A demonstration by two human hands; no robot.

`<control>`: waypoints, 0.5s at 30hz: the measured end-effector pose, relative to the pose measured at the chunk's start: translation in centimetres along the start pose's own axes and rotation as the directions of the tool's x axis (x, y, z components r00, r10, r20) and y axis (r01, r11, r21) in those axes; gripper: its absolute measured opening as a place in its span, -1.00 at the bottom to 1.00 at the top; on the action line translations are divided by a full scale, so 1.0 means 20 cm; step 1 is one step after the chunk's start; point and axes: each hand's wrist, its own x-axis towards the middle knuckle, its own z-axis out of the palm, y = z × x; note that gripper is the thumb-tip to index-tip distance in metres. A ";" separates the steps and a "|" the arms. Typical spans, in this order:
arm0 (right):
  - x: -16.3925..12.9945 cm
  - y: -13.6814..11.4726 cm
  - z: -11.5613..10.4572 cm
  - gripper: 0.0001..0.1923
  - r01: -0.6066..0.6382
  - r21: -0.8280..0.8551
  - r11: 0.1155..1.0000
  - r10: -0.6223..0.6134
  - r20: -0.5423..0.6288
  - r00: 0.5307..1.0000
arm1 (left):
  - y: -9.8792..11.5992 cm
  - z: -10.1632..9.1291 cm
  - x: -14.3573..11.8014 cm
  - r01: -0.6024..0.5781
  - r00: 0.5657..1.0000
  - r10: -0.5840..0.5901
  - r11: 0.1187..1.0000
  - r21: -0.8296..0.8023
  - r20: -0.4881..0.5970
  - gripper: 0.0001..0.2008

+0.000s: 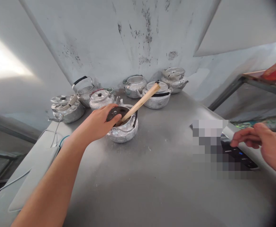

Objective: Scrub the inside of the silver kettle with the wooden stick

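Note:
My left hand (102, 119) reaches to an aluminium kettle (122, 137) in the middle of the table. Its thumb and fingers close around a dark round piece (117, 111) at the kettle's mouth; whether this is a lid cannot be made out. From the same mouth a pale wooden stick (142, 102) slants up to the right. On the right, my right hand (268, 143) hangs with loosely bent fingers and nothing visible in it. Just left of it lies a dark panel with a small blue light (241, 154), partly hidden by pixelation.
Several more aluminium kettles stand along the wall, among them a lidded kettle (156, 101) and a kettle with a raised handle (84, 91). A flat white object (33, 179) with cables lies at the left edge of the grey table (138, 189). A metal shelf (225, 91) stands right.

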 end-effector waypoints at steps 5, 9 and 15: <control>-0.01 -0.09 -0.01 -0.50 -0.021 -0.016 1.000 0.022 0.104 0.994 | 0.01 0.00 0.00 0.009 1.000 -0.009 1.000 -0.008 0.011 -0.44; -0.04 -0.15 0.00 -0.45 0.046 -0.043 0.998 -0.040 0.140 0.989 | 0.01 0.00 0.00 0.007 1.000 -0.007 1.000 -0.005 0.012 -0.44; -0.05 -0.14 -0.01 -0.41 0.151 -0.026 0.988 -0.148 0.104 0.984 | 0.00 0.00 0.00 0.003 1.000 -0.003 1.000 -0.005 0.011 -0.44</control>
